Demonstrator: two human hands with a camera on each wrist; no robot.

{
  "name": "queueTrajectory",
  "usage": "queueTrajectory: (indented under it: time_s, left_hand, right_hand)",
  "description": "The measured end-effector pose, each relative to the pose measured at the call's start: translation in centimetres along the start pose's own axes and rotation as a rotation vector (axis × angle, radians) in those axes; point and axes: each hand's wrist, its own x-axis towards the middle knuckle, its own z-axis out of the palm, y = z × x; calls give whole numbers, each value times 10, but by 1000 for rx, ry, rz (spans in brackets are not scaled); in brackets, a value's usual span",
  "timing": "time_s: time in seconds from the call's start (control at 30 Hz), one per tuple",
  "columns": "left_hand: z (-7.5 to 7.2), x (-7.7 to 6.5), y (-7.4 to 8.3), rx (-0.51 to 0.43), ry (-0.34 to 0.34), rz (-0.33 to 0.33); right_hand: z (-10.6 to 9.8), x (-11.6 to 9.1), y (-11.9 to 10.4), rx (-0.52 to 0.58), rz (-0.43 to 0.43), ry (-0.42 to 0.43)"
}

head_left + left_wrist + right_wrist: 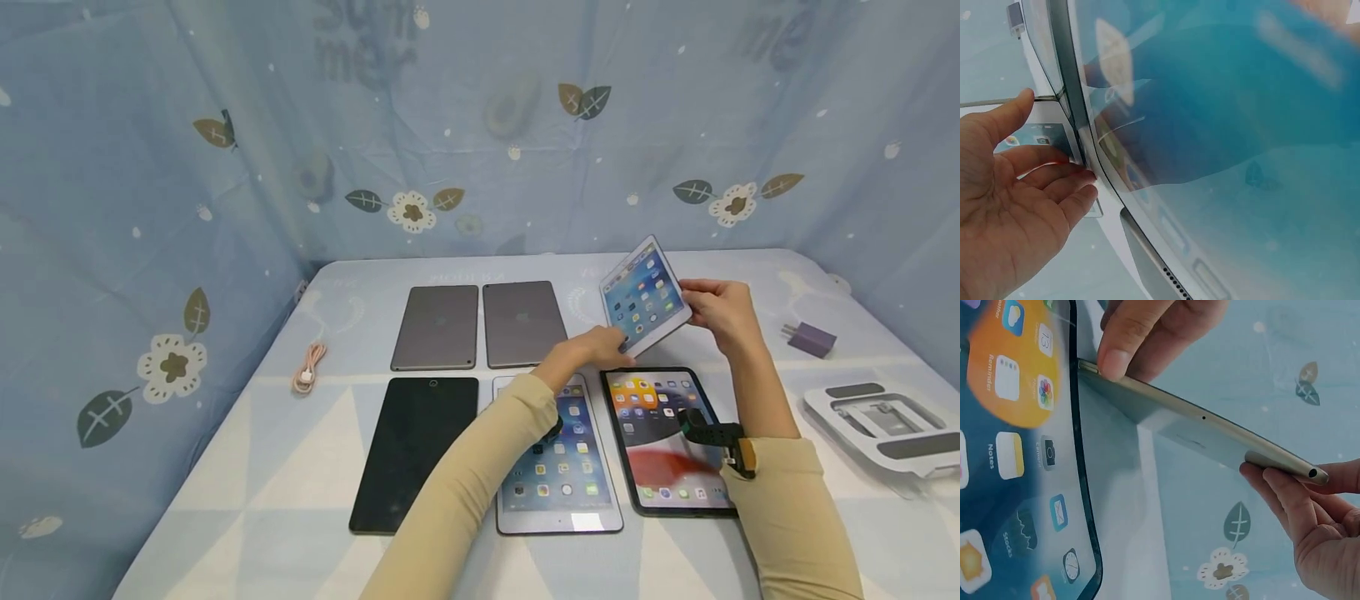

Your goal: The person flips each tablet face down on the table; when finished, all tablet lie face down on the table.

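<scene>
A white-framed tablet point(641, 292), its screen lit with app icons, is held tilted above the back right of the table. My right hand point(723, 312) pinches its right edge. At the lower left corner, my left hand point(600, 346) holds it too. In the right wrist view, the left thumb presses the thin edge of the tablet point(1204, 422), and the right hand point(1335, 531) grips the other end. Below lie a lit white tablet point(558, 500) and a lit black-framed tablet point(660, 425). The left wrist view shows the left hand point(1016, 200) beside a large screen.
Two grey tablets lie back up, one at the left point(435, 329) and one beside it point(521, 321). A dark tablet point(412, 442) sits in front. A coiled pink cable point(307, 369) is at far left; a purple charger plug point(810, 339) and a white stand point(885, 425) are at right.
</scene>
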Motion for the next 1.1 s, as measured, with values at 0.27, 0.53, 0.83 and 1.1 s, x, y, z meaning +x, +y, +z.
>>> queueTrajectory:
  time_s: [0.27,0.53,0.83,1.1]
  left_hand:
    - [-7,-2,-2,-117,1,75]
    - [-21,-1,-12,-239,-26,177]
    - [-39,-9,-16,-512,48,174]
    - [-51,-15,-16,-556,136,173]
  right_hand:
    - [7,2,2,24,-18,6]
    - [6,-46,-55,129,-47,-146]
    - [19,-89,-105,83,42,-513]
    - [23,-88,-99,67,41,-580]
